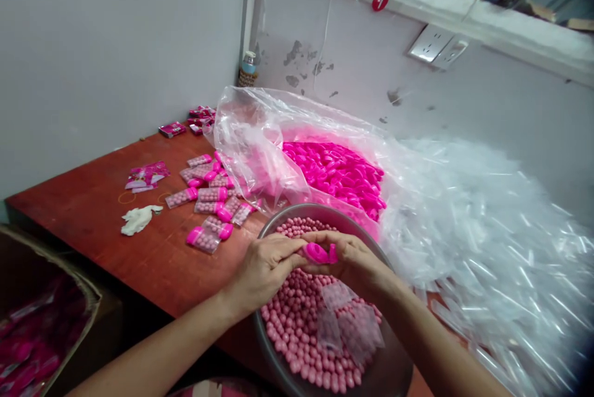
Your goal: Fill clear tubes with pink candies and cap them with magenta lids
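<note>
Head view. Left hand [264,270] and right hand [355,261], each grip pinching, are pressing a pink cap [319,253] together over the metal bowl [394,372] at the counter's [139,248] near edge. Judged step: capping; seating calls for squeezing. Bowl is holding pink beads [297,329] and clear tubes [343,323]; plastic bag [250,131] is holding caps [338,171].

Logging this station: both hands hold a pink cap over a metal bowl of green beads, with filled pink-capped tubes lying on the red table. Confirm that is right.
Not quite: the head view shows pink beads in the metal bowl, not green. The rest holds: left hand and right hand hold the pink cap, and filled tubes lie on the red table.
</note>
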